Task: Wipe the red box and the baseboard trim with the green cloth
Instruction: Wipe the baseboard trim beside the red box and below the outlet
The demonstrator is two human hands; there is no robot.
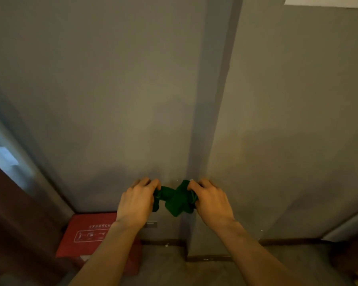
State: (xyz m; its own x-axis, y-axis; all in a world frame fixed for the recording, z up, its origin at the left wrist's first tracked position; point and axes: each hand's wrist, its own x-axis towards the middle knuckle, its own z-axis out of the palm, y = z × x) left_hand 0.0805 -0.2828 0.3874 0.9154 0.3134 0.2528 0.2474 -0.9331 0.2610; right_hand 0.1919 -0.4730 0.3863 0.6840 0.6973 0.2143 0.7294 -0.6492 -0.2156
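Currently your left hand (pixel 136 203) and right hand (pixel 212 201) both have grip clamped on bunched green cloth (pixel 177 200), held between them in air before grey wall (pixel 112 100). Red box (pixel 87 236) on floor (pixel 165 269), against wall at left corner. Baseboard trim (pixel 287 241) dark, along wall foot.

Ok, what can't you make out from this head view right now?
- red box: right side behind the left forearm; lid print too blurred to read.
- baseboard trim: dark; dirt not discernible.
- green cloth: ends bunched inside the left hand and right hand.
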